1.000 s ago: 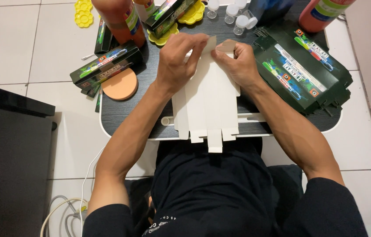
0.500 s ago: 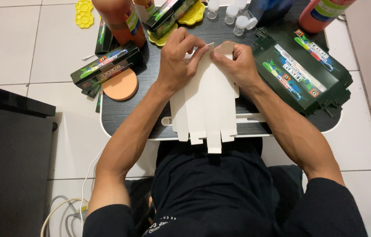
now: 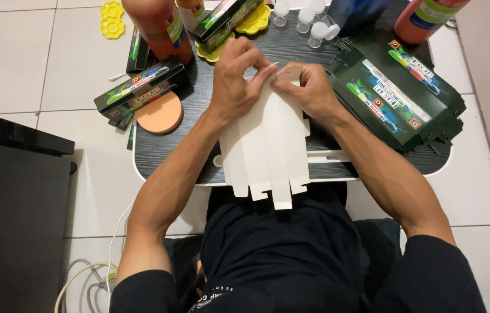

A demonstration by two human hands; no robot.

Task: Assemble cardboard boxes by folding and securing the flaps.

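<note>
A flat white cardboard box blank (image 3: 268, 148) lies inside-up on a small dark table (image 3: 175, 156), its bottom tabs hanging over the near edge. My left hand (image 3: 236, 78) pinches the blank's far end from above, fingers bent on a top flap. My right hand (image 3: 309, 87) grips the same far end from the right, thumb and fingers on the flap beside the left hand's fingertips. Both hands meet at the top middle of the blank.
A stack of flat dark green printed cartons (image 3: 398, 95) lies at the right. Folded green boxes (image 3: 140, 87), an orange round lid (image 3: 160, 113), orange paint bottles (image 3: 155, 23), yellow palettes (image 3: 111, 17) and small clear jars (image 3: 309, 17) crowd the back and left. A black cabinet (image 3: 13, 214) stands left.
The blank has shifted slightly nearer me, and both hands have drawn closer together on its far flap, fingers pinching more tightly.
</note>
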